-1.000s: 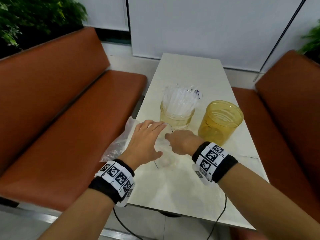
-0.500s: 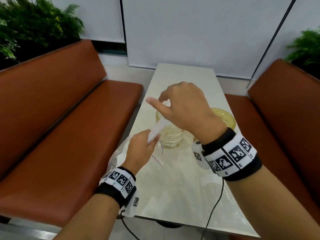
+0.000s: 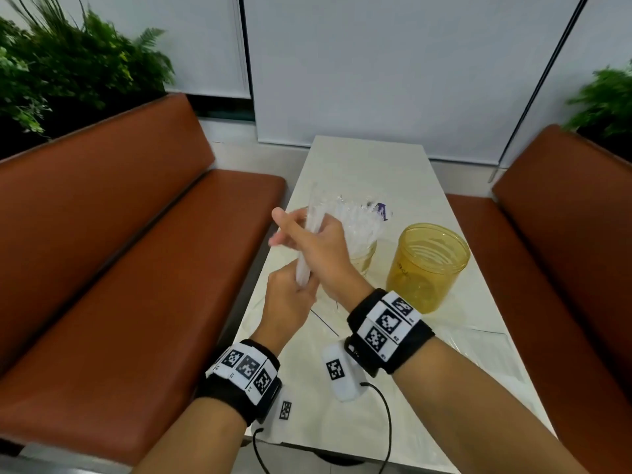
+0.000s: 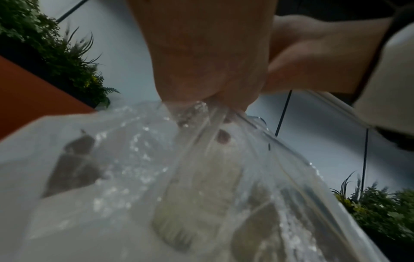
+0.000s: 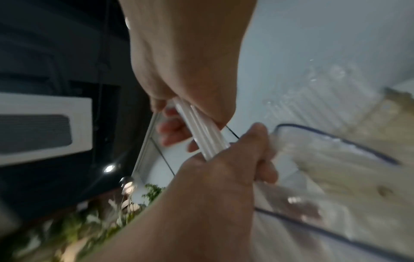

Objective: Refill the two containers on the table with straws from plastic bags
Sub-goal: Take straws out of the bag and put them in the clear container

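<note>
My left hand [image 3: 292, 299] grips the mouth of a clear plastic bag [image 4: 134, 177] around the lower ends of a bundle of white straws [image 3: 314, 213]. The bag hangs under that fist [image 4: 201, 62], over the table's left edge. Just above it, my right hand [image 3: 318, 248] holds the same straws [image 5: 201, 134], which stand nearly upright, with its forefinger stretched out. Behind the hands stands a clear container [image 3: 366, 258] full of wrapped straws, partly hidden. An amber container [image 3: 427, 268] to its right holds nothing.
The narrow pale table [image 3: 369, 165] runs away from me between two brown benches [image 3: 119, 268] [image 3: 564, 251]. Another clear plastic sheet or bag [image 3: 478, 336] lies flat at the table's right. Plants [image 3: 68, 70] stand behind the left bench. Black cables hang from both wristbands.
Both hands left the bag lying on the table and rose. The right hand drew straws up out of the bag, then came back down close above the left hand.
</note>
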The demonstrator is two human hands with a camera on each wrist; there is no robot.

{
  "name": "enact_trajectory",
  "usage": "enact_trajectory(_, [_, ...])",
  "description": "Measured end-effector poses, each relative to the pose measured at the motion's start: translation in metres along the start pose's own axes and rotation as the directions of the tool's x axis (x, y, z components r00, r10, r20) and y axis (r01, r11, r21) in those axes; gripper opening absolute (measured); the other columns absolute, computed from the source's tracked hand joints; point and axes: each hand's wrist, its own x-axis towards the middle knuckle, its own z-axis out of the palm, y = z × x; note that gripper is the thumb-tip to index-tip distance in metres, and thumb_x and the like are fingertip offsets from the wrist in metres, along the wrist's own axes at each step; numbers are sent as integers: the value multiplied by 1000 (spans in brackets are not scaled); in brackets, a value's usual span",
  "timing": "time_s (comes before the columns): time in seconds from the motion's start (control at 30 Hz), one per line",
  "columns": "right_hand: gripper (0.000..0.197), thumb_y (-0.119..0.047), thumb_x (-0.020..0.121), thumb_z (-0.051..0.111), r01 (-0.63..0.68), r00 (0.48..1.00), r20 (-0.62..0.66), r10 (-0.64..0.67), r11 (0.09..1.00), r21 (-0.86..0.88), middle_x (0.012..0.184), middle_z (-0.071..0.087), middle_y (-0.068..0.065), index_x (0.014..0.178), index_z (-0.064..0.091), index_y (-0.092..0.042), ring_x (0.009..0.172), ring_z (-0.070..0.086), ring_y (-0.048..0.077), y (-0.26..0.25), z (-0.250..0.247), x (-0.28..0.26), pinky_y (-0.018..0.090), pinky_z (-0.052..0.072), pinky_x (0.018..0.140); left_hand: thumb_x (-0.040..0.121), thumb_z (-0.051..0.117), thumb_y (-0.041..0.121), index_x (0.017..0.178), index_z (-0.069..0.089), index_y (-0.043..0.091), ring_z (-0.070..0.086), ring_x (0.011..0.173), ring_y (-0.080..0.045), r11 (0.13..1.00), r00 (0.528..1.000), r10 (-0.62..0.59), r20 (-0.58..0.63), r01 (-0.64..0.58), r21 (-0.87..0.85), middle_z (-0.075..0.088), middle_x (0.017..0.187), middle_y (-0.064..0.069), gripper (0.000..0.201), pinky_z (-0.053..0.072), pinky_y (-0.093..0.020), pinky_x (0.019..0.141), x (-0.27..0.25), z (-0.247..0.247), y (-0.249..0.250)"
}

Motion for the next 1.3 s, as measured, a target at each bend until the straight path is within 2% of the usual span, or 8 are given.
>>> enact_trajectory(0.17, [54,-33,98,63,-16,1000,1,16,988,151,41,38,-7,46,50,-24,34,34,12,-34,5,19,26,32,43,84,79,28,77,67,11,56,56,-16,993,997,-59,41,63,-102,68,69,-13,22,45,-32,50,-1,-3,-1])
enact_trajectory(0.47, [45,-32,99,59,445,858,-322,-399,892,80,52,35,2,61,39,-20,42,31,16,-122,-55,100,28,28,43,75,87,36,86,68,26,67,72,-13,998,997,-63,48,63,5,72,82,10,24,53,-21,69,-2,-13,-27])
enact_trajectory(0.73, [51,-39,101,56,205,922,-327,-208,978,-42,45,40,1,57,38,-19,38,39,15,-25,-75,136,25,38,42,81,82,28,84,70,24,66,69,-9,1000,999,-12,36,12,-22,73,87,5,13,59,-36,75,3,-23,-16])
enact_trajectory(0.83, [54,-40,101,55,126,955,-244,-172,973,-192,48,56,1,53,54,-15,44,57,12,9,-73,136,28,51,58,82,81,27,84,71,22,67,71,-10,999,999,-11,36,12,-37,73,86,5,11,59,-38,76,3,-23,-15])
enact_trajectory(0.97, [28,-40,90,71,110,949,-204,-240,860,-499,81,70,-2,92,73,-13,72,65,7,40,-74,135,32,53,80,84,80,27,82,70,25,69,74,-13,999,998,16,53,-14,-43,74,89,5,11,60,-37,75,1,-23,-14])
enact_trajectory(1.1, [90,-36,65,91,284,809,-379,-450,862,-419,116,59,-5,138,39,-23,100,60,13,34,-83,133,19,44,93,84,80,27,79,68,32,70,77,-14,999,998,19,55,-17,-47,74,89,6,14,60,-38,75,1,-24,-15])
enact_trajectory(1.23, [39,-34,87,75,441,677,-236,-697,642,-628,106,65,-1,120,56,-27,90,62,10,26,-89,133,19,49,79,85,79,27,78,67,34,70,78,-15,999,998,32,59,-30,-39,75,91,6,15,60,-39,76,5,-22,-13])
enact_trajectory(1.3, [19,-28,98,60,393,708,-71,-703,475,-787,97,70,5,101,72,-14,84,66,19,34,-90,133,32,53,73,85,79,26,78,67,35,70,77,-14,999,997,37,62,-35,-39,75,91,7,16,60,-40,75,6,-20,-11])
